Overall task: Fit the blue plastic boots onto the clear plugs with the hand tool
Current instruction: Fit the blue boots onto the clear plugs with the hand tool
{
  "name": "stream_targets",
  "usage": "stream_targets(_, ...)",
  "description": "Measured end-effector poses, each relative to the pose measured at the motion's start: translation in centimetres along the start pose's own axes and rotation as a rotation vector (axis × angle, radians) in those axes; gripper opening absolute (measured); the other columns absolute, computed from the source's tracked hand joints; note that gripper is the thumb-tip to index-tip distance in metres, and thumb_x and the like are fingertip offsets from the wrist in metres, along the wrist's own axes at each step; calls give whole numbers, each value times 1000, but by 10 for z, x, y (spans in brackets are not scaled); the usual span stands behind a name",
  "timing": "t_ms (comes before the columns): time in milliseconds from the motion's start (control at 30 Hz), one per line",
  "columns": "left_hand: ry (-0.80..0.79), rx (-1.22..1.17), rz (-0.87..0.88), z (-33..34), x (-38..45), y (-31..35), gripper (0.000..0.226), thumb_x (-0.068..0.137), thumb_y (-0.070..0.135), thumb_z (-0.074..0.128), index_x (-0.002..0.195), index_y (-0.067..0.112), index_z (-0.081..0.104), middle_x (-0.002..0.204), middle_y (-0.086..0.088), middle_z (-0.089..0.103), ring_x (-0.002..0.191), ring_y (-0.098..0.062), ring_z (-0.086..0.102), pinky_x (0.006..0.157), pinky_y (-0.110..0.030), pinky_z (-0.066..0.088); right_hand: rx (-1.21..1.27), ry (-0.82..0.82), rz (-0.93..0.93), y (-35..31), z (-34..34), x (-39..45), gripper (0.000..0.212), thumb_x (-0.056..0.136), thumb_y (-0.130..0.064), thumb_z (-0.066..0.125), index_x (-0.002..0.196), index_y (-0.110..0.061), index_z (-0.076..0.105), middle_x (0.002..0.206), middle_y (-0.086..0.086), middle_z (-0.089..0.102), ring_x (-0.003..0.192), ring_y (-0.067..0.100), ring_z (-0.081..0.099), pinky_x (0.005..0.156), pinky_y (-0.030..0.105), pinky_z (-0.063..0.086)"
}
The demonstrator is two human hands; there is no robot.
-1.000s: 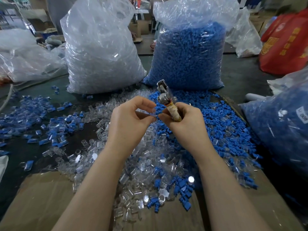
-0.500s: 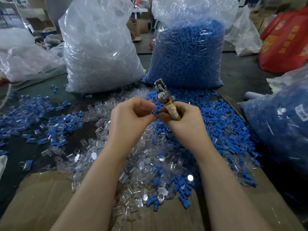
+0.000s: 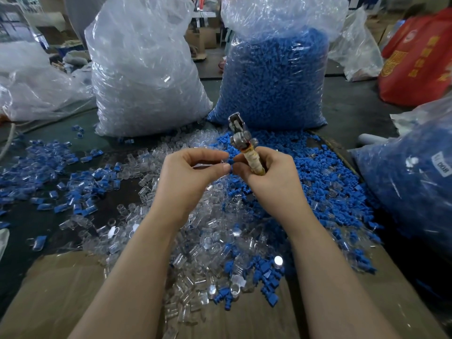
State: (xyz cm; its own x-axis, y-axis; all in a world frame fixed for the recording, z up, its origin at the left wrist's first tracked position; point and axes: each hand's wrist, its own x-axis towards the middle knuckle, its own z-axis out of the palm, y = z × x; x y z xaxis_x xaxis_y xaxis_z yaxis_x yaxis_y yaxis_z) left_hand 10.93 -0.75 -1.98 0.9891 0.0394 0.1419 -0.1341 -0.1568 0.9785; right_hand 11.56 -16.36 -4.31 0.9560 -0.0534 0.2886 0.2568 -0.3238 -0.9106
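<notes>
Head view, frame centre: the left hand (image 3: 188, 174) pinches a blue boot (image 3: 231, 162) against the right hand (image 3: 271, 177), which grips the hand tool (image 3: 244, 145), below bags of clear plugs (image 3: 144, 77) and blue boots (image 3: 276, 79).

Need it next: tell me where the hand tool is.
Centre of the head view: the right hand grips the hand tool, metal head up, before the blue bag.

The table (image 3: 347, 111) has a dark grey-green top, and flat brown cardboard (image 3: 56, 297) covers its near edge. Behind it stand cardboard boxes (image 3: 203, 37) on a dim floor. A red bag (image 3: 420, 59) with yellow print sits at the far right. The light is soft and even.
</notes>
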Motion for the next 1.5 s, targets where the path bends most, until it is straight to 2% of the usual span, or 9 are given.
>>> stream_targets(100,-13,-8,-20,-1,0,-1,17,76,7,80,88,19,77,82,5,77,75,-3,70,67,-14,53,-30,-1,-18,-1,0,-1,10,86,-20,74,86,-11,69,78,13,68,80,38,64,70,55,54)
stream_targets(300,-6,-31,-36,-1,1,-3,19,78,4,79,84,22,77,77,4,76,73,-4,69,68,-17,53,-79,-15,-18,-3,0,-1,9,87,-23,74,86,-15,71,77,8,69,77,32,64,68,52,54)
stream_targets(500,28,-150,-68,0,2,-5,17,78,3,78,89,16,76,88,-3,76,83,-14,70,78,-26,59,-53,-21,16,-3,-2,-3,14,89,-28,66,89,-14,68,80,11,70,82,36,64,75,55,54)
stream_targets(600,67,-219,-75,-2,3,-5,19,78,1,77,91,14,74,90,-8,75,90,-23,71,80,-26,59,-123,-21,43,-1,-6,-2,21,81,-38,62,86,-19,67,76,3,68,77,32,63,72,54,54)
stream_targets(733,110,-252,-51,-3,4,-4,21,78,1,77,92,16,71,88,-7,74,95,-27,72,84,-31,59,-208,-85,76,0,-8,-3,23,75,-41,60,86,-22,66,75,-1,68,76,28,63,74,53,54)
stream_targets(933,96,-231,29,-3,5,-4,23,80,-3,74,96,13,69,86,0,74,84,-13,69,86,-33,58,-291,-192,66,1,-8,-3,8,86,-23,65,90,-16,64,82,5,68,80,29,63,76,53,54)
stream_targets(1100,68,-214,78,-7,7,-6,26,80,-6,73,97,13,68,84,2,75,83,-10,70,79,-24,55,-309,-234,63,0,-7,-3,8,87,-22,65,93,-18,63,86,3,68,81,28,62,77,52,53)
stream_targets(1500,40,-191,102,-11,6,-4,28,77,-8,74,94,14,68,83,2,76,83,-9,71,76,-22,55,-418,-235,24,2,-8,-5,8,86,-20,59,92,-23,61,83,1,66,74,25,59,70,47,54)
